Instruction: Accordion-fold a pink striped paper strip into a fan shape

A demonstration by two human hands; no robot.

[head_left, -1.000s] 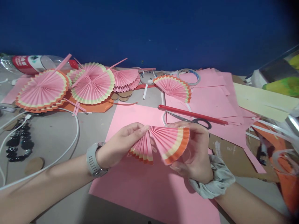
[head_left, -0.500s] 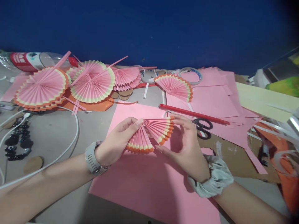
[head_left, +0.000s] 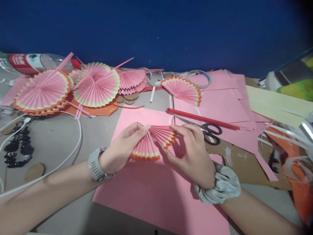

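Observation:
My left hand (head_left: 124, 147) pinches the narrow gathered point of a pleated paper fan (head_left: 146, 145), pink with a yellow band and an orange edge. The fan is spread in two sections with a gap between them. Round the outer edge of its right section curl the fingers and thumb of my right hand (head_left: 192, 153), gripping the pleats. Beneath both hands lies a large pink paper sheet (head_left: 146, 189). Black-handled scissors (head_left: 210, 130) rest just beyond my right hand, their blades partly behind the fingers.
Several finished-looking round paper fans (head_left: 41, 91) lie at the back left by a plastic bottle (head_left: 29, 63). A half-round fan (head_left: 183, 91), a tape roll (head_left: 199, 79) and a red rod (head_left: 202, 119) lie beyond my hands. A white cable (head_left: 79, 137) loops at left, near black beads (head_left: 18, 147).
My right hand has moved slightly left and its fingers have closed further over the fan's right section, which is now pressed narrower. My left hand stays at the fan's point.

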